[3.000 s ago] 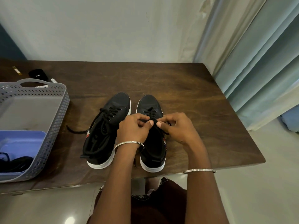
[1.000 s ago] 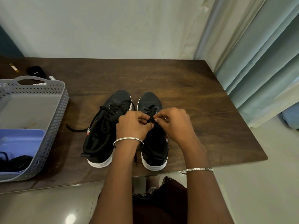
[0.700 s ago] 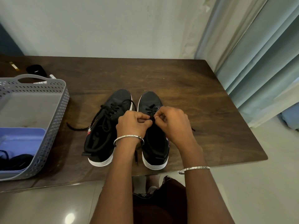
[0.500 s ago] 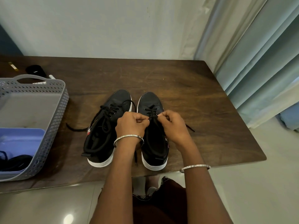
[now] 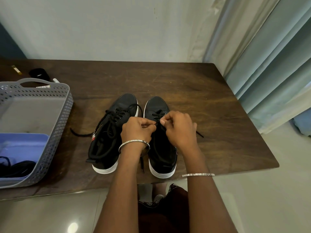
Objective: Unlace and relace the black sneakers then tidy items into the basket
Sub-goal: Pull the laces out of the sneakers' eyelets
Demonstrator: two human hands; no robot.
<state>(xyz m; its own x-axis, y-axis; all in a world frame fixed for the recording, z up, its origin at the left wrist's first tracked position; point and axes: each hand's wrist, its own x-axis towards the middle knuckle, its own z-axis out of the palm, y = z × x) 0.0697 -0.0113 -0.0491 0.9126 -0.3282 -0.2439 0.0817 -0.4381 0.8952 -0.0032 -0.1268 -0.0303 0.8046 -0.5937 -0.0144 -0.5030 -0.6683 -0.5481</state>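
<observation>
Change over three seconds. The thumbs (image 5: pixel 162 122), formerly pressed tip to tip above the right shoe (image 5: pixel 156 105), are parted a little. A short stretch of lace (image 5: pixel 157 123) is now exposed between the left hand (image 5: pixel 137 130) and the right hand (image 5: pixel 179 130), by which it is pinched. A lace end (image 5: pixel 200 134), hidden earlier, is seen on the table (image 5: pixel 218 115) just right of the right hand. A loop (image 5: pixel 136 105), absent before, is arched over the left shoe (image 5: pixel 124 100) toward the gap between the shoes.
</observation>
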